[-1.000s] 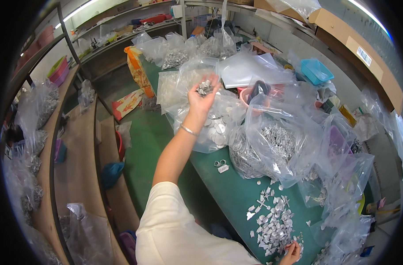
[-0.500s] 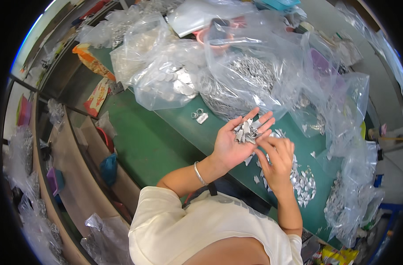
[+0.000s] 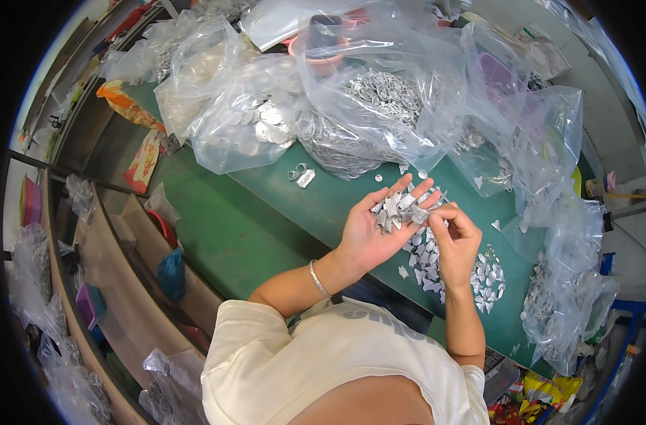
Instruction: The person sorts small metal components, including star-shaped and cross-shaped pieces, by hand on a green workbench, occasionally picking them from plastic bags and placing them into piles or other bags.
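Note:
My left hand (image 3: 371, 230) lies palm up above the green table, its fingers stretched out. A small heap of silver metal pieces (image 3: 389, 211), flat and grooved, rests on its palm and fingers. My right hand (image 3: 453, 237) is beside its fingertips, thumb and forefinger pinched together. At that pinch a small silver piece shows, blurred, its exact shape unclear. Below both hands, partly covered by them, lies a loose pile of similar silver pieces (image 3: 427, 268). More of them spread to the right of my right forearm.
Clear plastic bags with silver rings (image 3: 387, 99) and round discs (image 3: 270, 122) stand along the far side. Two rings and a silver tag (image 3: 306, 178) lie on the green table (image 3: 266, 205). A pinkish tub (image 3: 326, 65) stands behind. Wooden shelving (image 3: 125, 304) is at left.
My right hand's fingers have moved up along the left hand's fingers and now pinch a small silver piece at the heap's edge. The view has shifted slightly.

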`<state>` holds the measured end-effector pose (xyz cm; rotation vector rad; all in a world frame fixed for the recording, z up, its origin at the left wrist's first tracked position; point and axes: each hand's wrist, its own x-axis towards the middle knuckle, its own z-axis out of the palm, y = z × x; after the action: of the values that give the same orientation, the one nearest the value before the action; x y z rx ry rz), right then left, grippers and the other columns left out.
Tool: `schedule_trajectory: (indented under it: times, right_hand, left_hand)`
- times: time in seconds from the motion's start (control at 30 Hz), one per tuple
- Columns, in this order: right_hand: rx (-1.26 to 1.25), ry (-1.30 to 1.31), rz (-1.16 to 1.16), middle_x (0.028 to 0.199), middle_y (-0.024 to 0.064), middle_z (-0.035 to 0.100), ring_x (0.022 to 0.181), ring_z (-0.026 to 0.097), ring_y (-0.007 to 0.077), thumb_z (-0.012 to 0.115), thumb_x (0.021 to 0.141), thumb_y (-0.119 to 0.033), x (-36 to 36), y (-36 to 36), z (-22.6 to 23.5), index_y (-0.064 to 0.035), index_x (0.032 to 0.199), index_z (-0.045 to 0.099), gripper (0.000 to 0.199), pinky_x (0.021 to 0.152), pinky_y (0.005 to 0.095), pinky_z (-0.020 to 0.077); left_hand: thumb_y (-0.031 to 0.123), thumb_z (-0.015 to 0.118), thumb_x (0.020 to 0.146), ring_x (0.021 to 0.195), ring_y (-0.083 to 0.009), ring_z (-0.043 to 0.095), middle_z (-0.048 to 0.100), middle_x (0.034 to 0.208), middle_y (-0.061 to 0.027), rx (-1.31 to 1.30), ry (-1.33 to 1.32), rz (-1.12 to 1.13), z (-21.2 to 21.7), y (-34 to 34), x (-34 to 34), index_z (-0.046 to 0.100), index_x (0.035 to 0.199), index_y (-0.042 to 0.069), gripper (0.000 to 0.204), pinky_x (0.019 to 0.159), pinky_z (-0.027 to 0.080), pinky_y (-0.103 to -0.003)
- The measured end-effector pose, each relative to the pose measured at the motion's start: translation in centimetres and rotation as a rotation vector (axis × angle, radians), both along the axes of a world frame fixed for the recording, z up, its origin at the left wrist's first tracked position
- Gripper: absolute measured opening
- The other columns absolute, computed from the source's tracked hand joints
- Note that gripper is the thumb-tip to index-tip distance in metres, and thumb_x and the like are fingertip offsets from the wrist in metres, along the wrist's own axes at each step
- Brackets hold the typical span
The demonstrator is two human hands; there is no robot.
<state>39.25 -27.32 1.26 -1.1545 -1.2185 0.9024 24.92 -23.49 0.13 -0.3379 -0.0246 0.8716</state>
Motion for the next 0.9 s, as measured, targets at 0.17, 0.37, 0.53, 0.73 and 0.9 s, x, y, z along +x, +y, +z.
schedule_trajectory:
  times: [0.17, 0.37, 0.53, 0.73, 0.9]
  right_hand:
    - [-0.220, 0.405, 0.060, 0.075, 0.0066, 0.063, 0.066, 0.055, 0.0099, 0.057, 0.090, -0.012, 1.2, 0.4, -0.4, 0.0004, 0.086, 0.060, 0.013, 0.063, 0.0238, 0.0429]
    - [0.078, 0.007, -0.194, 0.073, 0.0051, 0.060, 0.063, 0.053, 0.0090, 0.058, 0.090, -0.015, 4.1, 7.0, 3.0, 0.0005, 0.084, 0.059, 0.016, 0.058, 0.0230, 0.0415]
    - [0.362, -0.598, -0.693, 0.081, 0.0122, 0.067, 0.069, 0.061, 0.0200, 0.061, 0.086, -0.021, 9.4, 20.5, 6.8, 0.0016, 0.089, 0.064, 0.023, 0.066, 0.0316, 0.0474]
    - [0.426, -0.741, -0.475, 0.090, 0.0114, 0.066, 0.080, 0.061, 0.0244, 0.058, 0.086, -0.018, 9.1, 19.0, 4.6, -0.0010, 0.100, 0.063, 0.023, 0.071, 0.0350, 0.0461]
    - [0.434, -0.706, 0.120, 0.107, 0.0116, 0.062, 0.099, 0.058, 0.0284, 0.064, 0.075, -0.004, 2.1, 6.8, 1.7, -0.0017, 0.104, 0.060, 0.029, 0.087, 0.0373, 0.0437]
  left_hand:
    - [0.014, 0.037, 0.093, 0.134, -0.0336, 0.026, 0.028, 0.145, -0.0176, 0.042, 0.025, 0.009, -0.5, 0.2, 0.1, 0.043, 0.129, 0.003, 0.037, 0.111, 0.021, -0.046]
    - [0.007, 0.040, 0.092, 0.136, -0.0322, 0.023, 0.027, 0.146, -0.0145, 0.173, 0.234, 0.071, -2.0, 0.6, -0.6, 0.039, 0.131, 0.003, 0.040, 0.113, 0.020, -0.045]
    - [0.000, 0.041, 0.086, 0.137, -0.0316, 0.022, 0.026, 0.147, -0.0125, 0.170, 0.265, 0.113, -2.8, 0.3, -1.1, 0.031, 0.138, 0.004, 0.053, 0.113, 0.019, -0.046]
    - [0.015, 0.036, 0.092, 0.136, -0.0308, 0.023, 0.025, 0.148, -0.0133, 0.205, 0.208, 0.147, -2.3, 0.9, -1.7, 0.032, 0.138, 0.001, 0.048, 0.112, 0.020, -0.045]
    - [0.030, 0.035, 0.096, 0.137, -0.0310, 0.022, 0.022, 0.149, -0.0137, 0.117, 0.143, 0.138, -2.3, 1.1, -1.2, 0.028, 0.140, 0.003, 0.052, 0.112, 0.020, -0.047]
